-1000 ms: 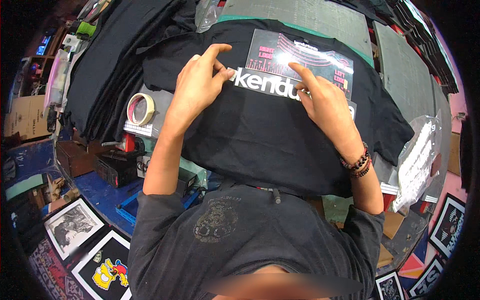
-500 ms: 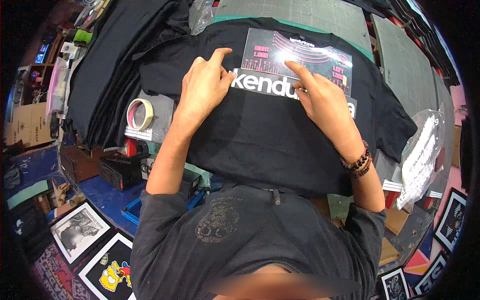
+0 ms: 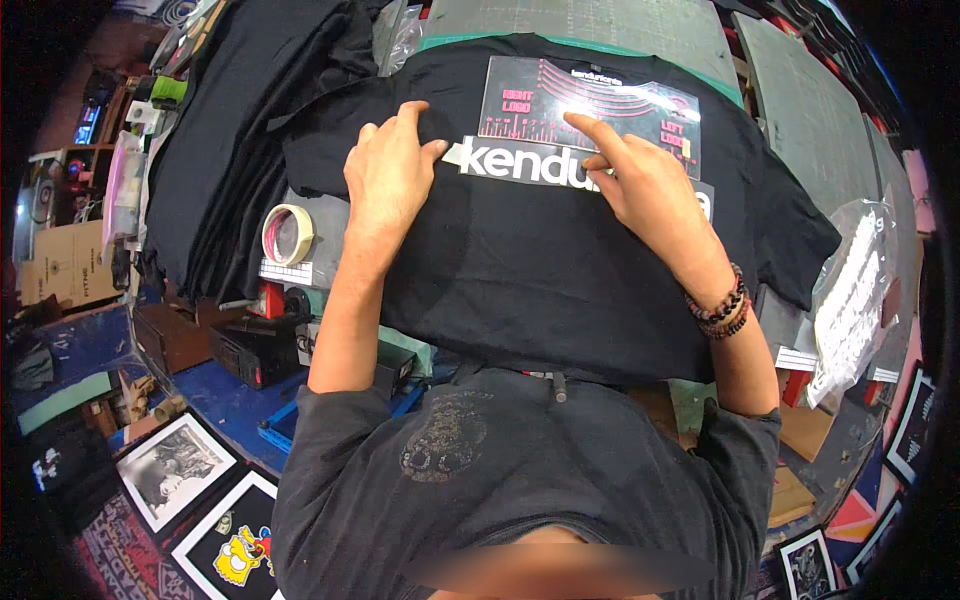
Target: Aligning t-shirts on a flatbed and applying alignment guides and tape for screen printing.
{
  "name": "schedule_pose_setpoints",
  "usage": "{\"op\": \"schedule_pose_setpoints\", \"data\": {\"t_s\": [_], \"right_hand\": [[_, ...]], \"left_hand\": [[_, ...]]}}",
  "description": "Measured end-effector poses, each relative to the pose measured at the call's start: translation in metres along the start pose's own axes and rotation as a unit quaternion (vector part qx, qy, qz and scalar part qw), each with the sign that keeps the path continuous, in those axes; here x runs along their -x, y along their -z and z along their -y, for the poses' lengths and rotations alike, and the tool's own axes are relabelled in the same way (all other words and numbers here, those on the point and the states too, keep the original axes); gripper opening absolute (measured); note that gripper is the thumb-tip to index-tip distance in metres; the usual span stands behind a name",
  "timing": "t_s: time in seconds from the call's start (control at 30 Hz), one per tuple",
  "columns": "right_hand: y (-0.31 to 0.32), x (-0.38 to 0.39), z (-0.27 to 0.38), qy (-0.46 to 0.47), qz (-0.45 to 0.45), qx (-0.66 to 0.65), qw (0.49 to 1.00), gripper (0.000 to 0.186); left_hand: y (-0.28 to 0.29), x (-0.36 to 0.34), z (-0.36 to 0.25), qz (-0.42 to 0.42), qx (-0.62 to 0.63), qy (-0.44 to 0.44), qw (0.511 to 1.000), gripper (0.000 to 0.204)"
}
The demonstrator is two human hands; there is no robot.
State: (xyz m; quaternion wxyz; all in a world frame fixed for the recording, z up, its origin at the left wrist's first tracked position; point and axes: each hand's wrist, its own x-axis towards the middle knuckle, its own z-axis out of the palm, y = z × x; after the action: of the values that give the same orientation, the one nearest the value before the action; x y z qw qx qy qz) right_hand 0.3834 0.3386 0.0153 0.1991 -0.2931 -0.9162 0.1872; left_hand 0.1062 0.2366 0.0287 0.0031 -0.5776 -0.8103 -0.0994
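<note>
A black T-shirt [image 3: 520, 260] lies spread on the work surface, collar away from me. Across its chest runs a clear transfer strip with white lettering [image 3: 515, 168], its middle hidden by my right hand. Above it, overlapping the strip's upper edge, is a clear alignment ruler [image 3: 520, 75] with pink markings. My right hand [image 3: 645, 185] rests over ruler and strip, index finger stretched onto the ruler, thumb by the lettering, holding nothing. My left hand [image 3: 388, 170] is open over the shirt, thumb close to a small pale tape tab [image 3: 452, 153] at the strip's left end.
A tape roll [image 3: 288, 235] stands left of the shirt, beside piled black garments [image 3: 220, 150]. At right lies a clear bag with white contents [image 3: 850, 300]. Grey boards [image 3: 580, 20] extend behind. Framed prints [image 3: 175, 470] and a dark box [image 3: 250, 350] sit lower left.
My left hand has moved left, off the lettering's left end, uncovering the tape tab. My right hand stays nearly in place over the ruler and strip. The view has shifted slightly.
</note>
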Motion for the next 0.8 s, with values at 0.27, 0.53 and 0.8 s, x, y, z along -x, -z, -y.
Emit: {"op": "schedule_pose_setpoints", "data": {"t_s": [0.27, 0.53, 0.8], "right_hand": [[-0.003, 0.003, -0.003, -0.003, 0.003, -0.001, 1.0, 0.067], [0.023, 0.003, -0.005, 0.014, -0.03, -0.165, 0.986, 0.056], [0.102, 0.056, -0.039, -0.095, -0.224, -0.075, 0.967, 0.025]], "left_hand": [[-0.006, 0.015, -0.009, -0.117, -0.003, -0.072, 0.99, 0.038], [-0.023, 0.008, -0.067, -0.088, 0.025, -0.35, 0.932, 0.013], [-0.043, -0.011, -0.123, -0.077, 0.04, -0.437, 0.895, 0.016]]}}
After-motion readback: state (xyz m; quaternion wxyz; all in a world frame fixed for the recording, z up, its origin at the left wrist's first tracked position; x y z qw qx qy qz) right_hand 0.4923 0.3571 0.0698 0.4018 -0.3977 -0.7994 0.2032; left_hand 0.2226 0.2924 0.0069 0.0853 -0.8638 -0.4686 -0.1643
